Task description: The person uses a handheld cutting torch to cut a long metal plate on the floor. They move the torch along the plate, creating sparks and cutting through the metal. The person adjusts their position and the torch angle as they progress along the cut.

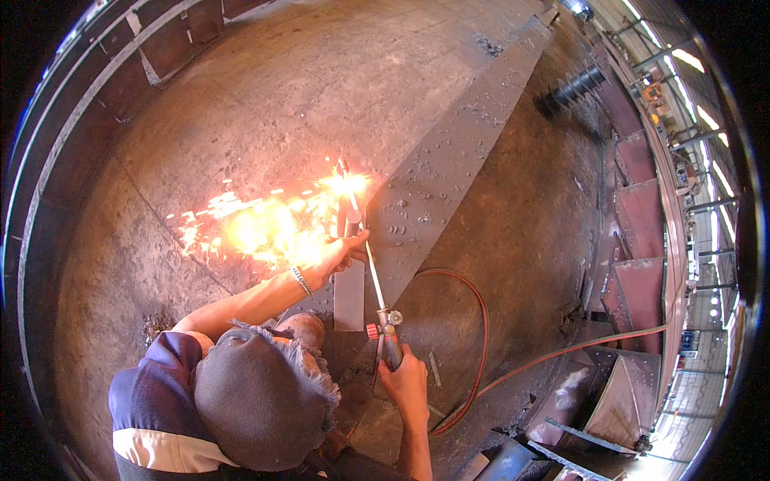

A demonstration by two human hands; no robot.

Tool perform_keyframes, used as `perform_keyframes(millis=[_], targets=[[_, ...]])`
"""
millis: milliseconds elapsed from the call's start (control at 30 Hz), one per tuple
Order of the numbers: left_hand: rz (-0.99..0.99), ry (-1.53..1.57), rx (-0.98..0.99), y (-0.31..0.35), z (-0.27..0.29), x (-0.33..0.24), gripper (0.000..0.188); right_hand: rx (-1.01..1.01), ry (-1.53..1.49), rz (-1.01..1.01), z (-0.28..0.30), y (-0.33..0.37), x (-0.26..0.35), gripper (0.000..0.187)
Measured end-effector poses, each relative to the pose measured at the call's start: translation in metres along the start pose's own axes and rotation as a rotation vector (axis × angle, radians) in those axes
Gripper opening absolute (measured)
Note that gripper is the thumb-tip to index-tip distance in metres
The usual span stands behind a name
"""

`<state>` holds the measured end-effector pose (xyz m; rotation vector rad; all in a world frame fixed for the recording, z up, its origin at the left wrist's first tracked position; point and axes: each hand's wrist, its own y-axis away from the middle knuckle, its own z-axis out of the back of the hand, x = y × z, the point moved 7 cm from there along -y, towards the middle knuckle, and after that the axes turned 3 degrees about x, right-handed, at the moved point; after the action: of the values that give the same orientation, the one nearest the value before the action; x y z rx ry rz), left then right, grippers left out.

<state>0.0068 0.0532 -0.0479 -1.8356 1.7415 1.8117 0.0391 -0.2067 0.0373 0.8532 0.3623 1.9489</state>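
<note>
I cannot tell how my hands stand, out of view; a co-worker's right hand (407, 377) grips a torch (391, 327), their left hand (333, 258) at its tube (374, 276), sparks (269, 231) just beyond

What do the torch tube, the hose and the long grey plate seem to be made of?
The torch tube looks like bare metal, given its bright shine, though glare leaves the kind open. The hose is probably rubber or plastic with a smooth reddish skin, bending in a loose curve. The long grey plate is likely steel: dull, flat and crisp-edged.
</note>
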Motion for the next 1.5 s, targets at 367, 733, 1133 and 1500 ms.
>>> perform_keyframes(millis=[367,733,1133,1500], targets=[[0.002,0.041,0.007,0.0032,-0.0025,-0.0041,0.038,-0.004,0.028,0.017,0.0021,0.0019,0.0038,0.036],[0.016,0.013,0.026,0.0060,-0.0041,-0.0076,0.034,-0.010,0.010,0.009,0.0023,0.0022,0.0026,0.036],[-0.002,0.006,-0.010,0.0035,-0.0008,-0.0056,0.041,-0.030,0.028,0.028,-0.0010,0.0013,-0.0013,0.036],[0.007,-0.047,0.001,0.0079,-0.0018,-0.0073,0.044,-0.064,0.004,0.074,-0.0021,0.0012,-0.0023,0.032]])
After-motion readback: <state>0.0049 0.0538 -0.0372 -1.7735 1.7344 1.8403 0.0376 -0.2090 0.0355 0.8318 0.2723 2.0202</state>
